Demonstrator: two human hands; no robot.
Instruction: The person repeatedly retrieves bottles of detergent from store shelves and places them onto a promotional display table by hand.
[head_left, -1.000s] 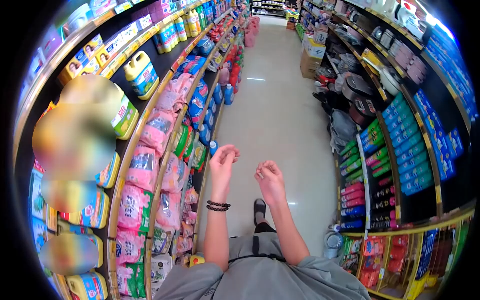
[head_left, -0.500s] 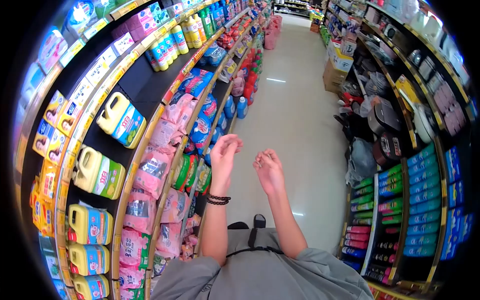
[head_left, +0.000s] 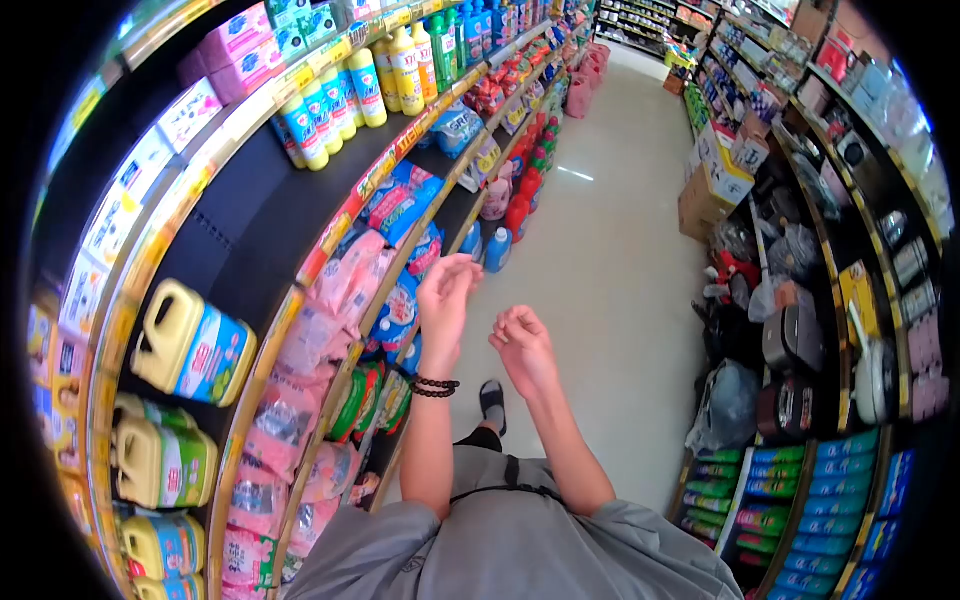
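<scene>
Two grips, both mine, raised over the pale aisle floor, near each other but apart: left grip, fingers bent and slack, nothing I can see in it; right grip, fingers curled in more, likewise loose and with nothing visible in it. One dark beaded bracelet, double-stranded, at my left wrist. One blue bottle, upright at the foot of the shelving on my left, beyond the left fingertips and not touching them. Blue packs, several, shelved left of that grip. Pink packs, a long row, farther left. Yellow jugs, handled and blue- or green-labelled, on the next shelf up. Across the aisle: one clouded plastic bag, bulging; teal packs, stacked; cartons, piled farther along.
</scene>
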